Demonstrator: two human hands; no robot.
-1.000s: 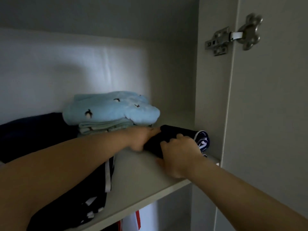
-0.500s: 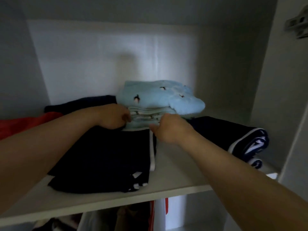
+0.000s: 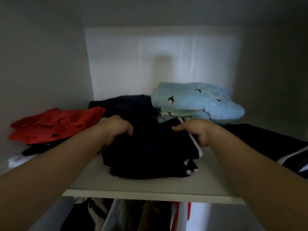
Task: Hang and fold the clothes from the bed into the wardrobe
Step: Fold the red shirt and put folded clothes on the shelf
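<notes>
Left hand (image 3: 116, 129), right hand (image 3: 195, 132), gripping stack (image 3: 150, 147) (side edges)

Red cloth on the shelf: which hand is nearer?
Left. The left hand sits just right of the red cloth; the right hand holds the dark pile's right edge.

The wardrobe (image 3: 286, 34) is dim and grey inside. Its back wall (image 3: 158, 60) is white, with a bright patch of light in the middle. The left wall (image 3: 41, 67) and the right wall (image 3: 273, 84) are grey and darker. The top (image 3: 150, 10) is grey too. A flat, pale shelf (image 3: 150, 185) runs across from side to side. Under the shelf it is dark.
</notes>
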